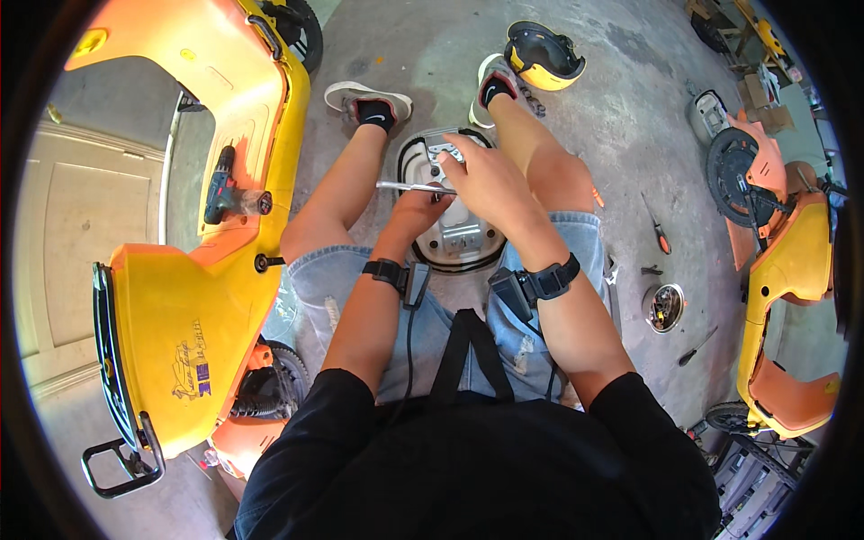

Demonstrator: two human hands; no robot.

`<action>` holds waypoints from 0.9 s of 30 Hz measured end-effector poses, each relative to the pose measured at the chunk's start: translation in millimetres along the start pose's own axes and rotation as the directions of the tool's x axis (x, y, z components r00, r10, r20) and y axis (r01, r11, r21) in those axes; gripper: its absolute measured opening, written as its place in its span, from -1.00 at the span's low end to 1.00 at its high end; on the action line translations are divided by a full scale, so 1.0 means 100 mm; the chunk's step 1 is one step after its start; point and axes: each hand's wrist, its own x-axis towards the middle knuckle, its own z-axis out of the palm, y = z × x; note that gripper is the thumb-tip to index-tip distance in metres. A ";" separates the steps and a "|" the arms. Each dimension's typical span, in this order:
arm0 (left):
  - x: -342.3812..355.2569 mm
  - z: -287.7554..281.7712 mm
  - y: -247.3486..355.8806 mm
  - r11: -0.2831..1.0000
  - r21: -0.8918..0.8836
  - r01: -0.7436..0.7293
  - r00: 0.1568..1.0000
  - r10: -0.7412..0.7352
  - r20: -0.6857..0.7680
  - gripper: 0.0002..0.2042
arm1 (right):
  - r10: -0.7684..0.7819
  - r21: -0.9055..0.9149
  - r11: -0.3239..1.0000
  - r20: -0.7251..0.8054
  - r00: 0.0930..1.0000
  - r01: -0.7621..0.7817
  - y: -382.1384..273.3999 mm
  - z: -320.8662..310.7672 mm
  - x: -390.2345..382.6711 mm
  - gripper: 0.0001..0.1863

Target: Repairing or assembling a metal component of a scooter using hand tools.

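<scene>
On the floor between my legs lies an oval, pale-grey plastic part (454, 219) with a black rim, which looks like a scooter seat's underside. A metal bracket (441, 148) sits near its far end. My left hand (419, 212) is closed on a slim silver rod-like tool (402, 186), held crosswise above the part; the exact kind of tool is unclear. My right hand (492, 180) reaches over the part beside the tool's right end. Its thumb and forefinger are apart near the bracket, while its other fingers are partly hidden.
A yellow-orange scooter (171, 333) stands at left, with a cordless drill (220, 184) on its footboard. Beyond my right foot lies a yellow-black helmet (546, 58). At right are a screwdriver (662, 238), a bowl of small parts (664, 308) and another scooter (792, 270).
</scene>
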 end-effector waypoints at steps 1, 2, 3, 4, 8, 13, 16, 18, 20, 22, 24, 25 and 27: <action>0.01 0.01 -0.02 1.000 -0.001 -0.001 1.000 0.001 0.001 -0.71 | 0.024 -0.036 0.999 -0.025 0.999 -0.025 0.03 0.02 0.01 -0.61; 0.01 0.02 -0.03 1.000 0.011 0.009 1.000 -0.009 0.016 -0.71 | 0.047 -0.071 0.996 -0.050 0.998 -0.050 0.05 0.02 0.01 -0.60; 0.01 0.02 0.02 1.000 0.023 0.016 0.999 -0.017 0.036 -0.71 | 0.051 -0.073 0.996 -0.052 0.997 -0.055 0.08 0.00 0.00 -0.60; 0.01 0.02 0.06 1.000 0.021 0.014 0.999 -0.015 0.040 -0.71 | 0.108 -0.148 0.983 -0.001 0.994 -0.107 0.11 -0.03 -0.02 -0.59; -0.04 0.05 -0.15 0.993 -0.118 -0.001 0.999 -0.005 -0.048 -0.71 | 0.204 -0.364 0.929 0.370 0.906 -0.060 -0.08 -0.14 -0.16 -0.50; -0.03 -0.03 0.31 0.993 -0.089 0.071 0.992 -0.080 -0.095 -0.71 | -0.052 0.065 0.998 0.796 0.603 0.001 -0.26 -0.15 -0.29 -0.58; -0.07 0.15 -0.47 0.826 -0.459 -0.328 0.931 0.199 -0.306 -0.70 | -0.233 0.327 0.945 0.689 0.686 -0.006 -0.26 0.02 -0.19 -0.65; 0.00 0.16 -0.26 0.989 -0.138 -0.046 0.987 0.024 -0.156 -0.74 | -0.027 0.299 0.954 0.047 0.999 0.011 -0.06 0.00 -0.13 -0.71; 0.01 0.12 0.03 0.989 -0.145 -0.032 0.987 0.009 -0.158 -0.74 | 0.009 0.130 0.991 -0.143 0.990 0.010 0.30 0.05 -0.09 -0.68; -0.03 0.08 -0.01 0.991 -0.121 -0.063 0.981 0.039 -0.192 -0.74 | -0.008 -0.029 1.000 -0.307 0.952 -0.001 0.15 -0.02 -0.07 -0.65; -0.04 0.05 -0.04 0.991 -0.096 -0.094 0.973 0.070 -0.222 -0.73 | 0.188 -0.247 0.964 0.378 0.907 -0.097 -0.03 -0.13 -0.16 -0.59; -0.03 0.05 -0.02 0.994 -0.099 -0.055 0.978 0.033 -0.208 -0.73 | 0.070 -0.198 0.979 0.513 0.855 0.039 -0.06 -0.04 -0.26 -0.58; -0.02 -0.01 0.19 0.995 -0.077 0.070 0.992 -0.078 -0.100 -0.72 | -0.027 -0.139 0.980 0.626 0.779 0.146 -0.15 -0.01 -0.36 -0.56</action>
